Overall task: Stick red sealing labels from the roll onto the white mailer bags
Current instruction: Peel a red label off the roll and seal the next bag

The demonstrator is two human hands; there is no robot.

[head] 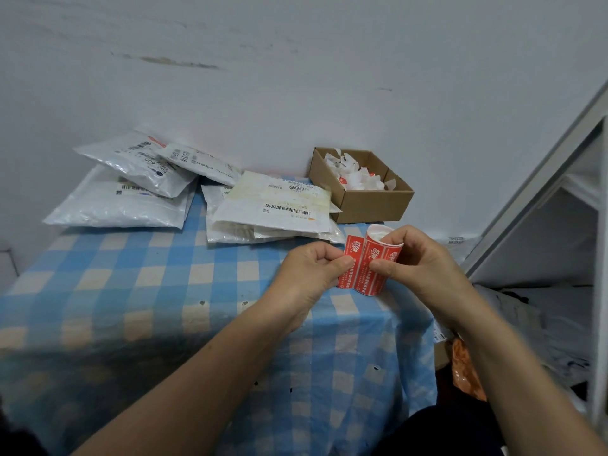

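A roll of red sealing labels (378, 255) is held upright above the right part of the table. My right hand (414, 258) grips the roll, thumb on its front. My left hand (312, 268) pinches the free red label (349, 268) at the roll's left edge. White mailer bags lie flat on the table behind: a stack (273, 205) just beyond my hands, and a second pile (131, 189) at the far left.
The table wears a blue-and-cream checked cloth (164, 291). An open cardboard box (362, 192) holding white paper scraps sits by the wall, right of the bags. A grey shelf frame (543, 205) stands at the right; an orange bag (464, 366) lies below it.
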